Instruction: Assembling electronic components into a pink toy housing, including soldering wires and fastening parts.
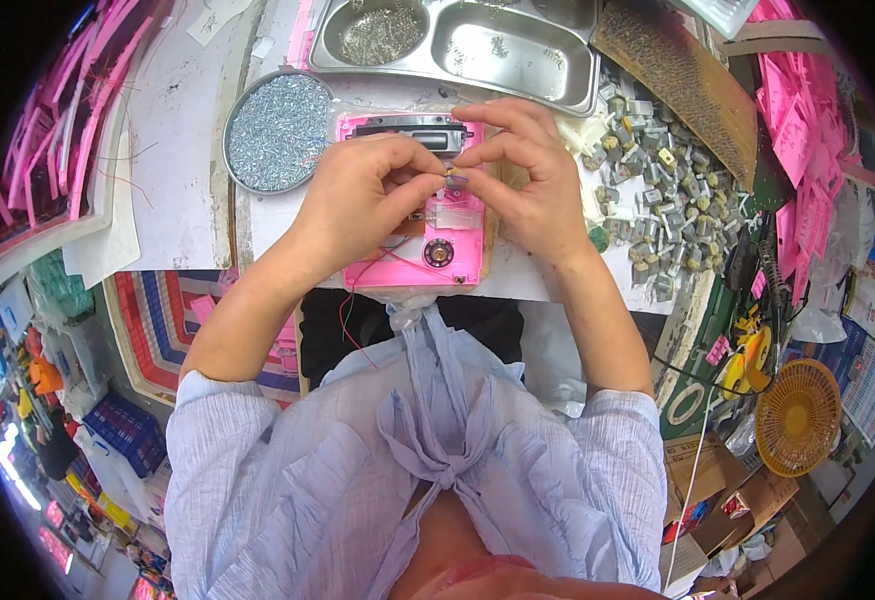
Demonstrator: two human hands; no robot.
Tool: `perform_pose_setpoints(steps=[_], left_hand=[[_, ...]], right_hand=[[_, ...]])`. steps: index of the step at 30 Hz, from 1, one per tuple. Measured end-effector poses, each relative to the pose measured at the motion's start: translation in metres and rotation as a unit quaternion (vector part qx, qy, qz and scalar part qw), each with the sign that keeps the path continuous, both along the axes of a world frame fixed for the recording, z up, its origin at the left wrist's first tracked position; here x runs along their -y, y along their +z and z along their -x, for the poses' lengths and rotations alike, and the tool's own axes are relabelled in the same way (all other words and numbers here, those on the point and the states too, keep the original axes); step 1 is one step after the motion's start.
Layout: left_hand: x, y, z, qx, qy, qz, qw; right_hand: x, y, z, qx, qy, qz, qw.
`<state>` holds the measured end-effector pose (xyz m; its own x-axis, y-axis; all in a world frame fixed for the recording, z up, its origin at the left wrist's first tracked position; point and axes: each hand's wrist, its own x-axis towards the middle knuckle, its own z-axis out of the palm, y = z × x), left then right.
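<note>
A pink plastic housing (388,273) lies on the white table in front of me. A dark part with a silver face (428,137) sits at its far end, and a round black speaker (439,253) at its near end. Thin red and dark wires trail over its near left side. Above the middle of the housing, my left hand (370,190) and my right hand (526,178) meet, thumbs and index fingertips pinched around something tiny. The fingers hide most of it. The other fingers of my right hand arch over the housing's far right corner.
A round dish (230,150) full of small screws stands left of the housing. Beyond it is a metal compartment tray (438,68) holding small springs. Many small motors (658,200) are heaped on the right, beside a brown board (683,85). Pink plastic parts (803,130) hang farther right.
</note>
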<state>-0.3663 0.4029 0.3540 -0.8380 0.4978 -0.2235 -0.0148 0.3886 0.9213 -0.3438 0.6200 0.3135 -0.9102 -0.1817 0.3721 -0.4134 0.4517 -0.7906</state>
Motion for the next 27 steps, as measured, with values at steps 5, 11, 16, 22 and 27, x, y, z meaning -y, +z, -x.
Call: perform_pose_setpoints(steps=[5, 11, 16, 22, 27], left_hand=[[0.001, -0.005, -0.005, -0.030, 0.015, -0.007, 0.999], [0.003, -0.011, -0.007, -0.005, 0.039, -0.043, 0.998], [0.003, -0.012, -0.010, -0.017, 0.047, -0.066, 0.997], [0.004, -0.010, -0.006, -0.032, 0.015, -0.055, 0.998], [0.003, -0.003, -0.006, -0.057, 0.009, -0.037, 0.998]], right_hand=[[-0.037, 0.037, -0.031, -0.069, -0.089, -0.109, 0.988], [-0.153, 0.039, -0.163, 0.036, -0.416, 0.139, 0.898], [-0.218, 0.031, -0.244, 0.059, -0.487, 0.457, 0.742], [-0.317, 0.007, -0.257, -0.029, -0.429, 0.516, 0.741], [-0.310, 0.026, -0.222, -0.064, -0.593, 0.331, 0.731]])
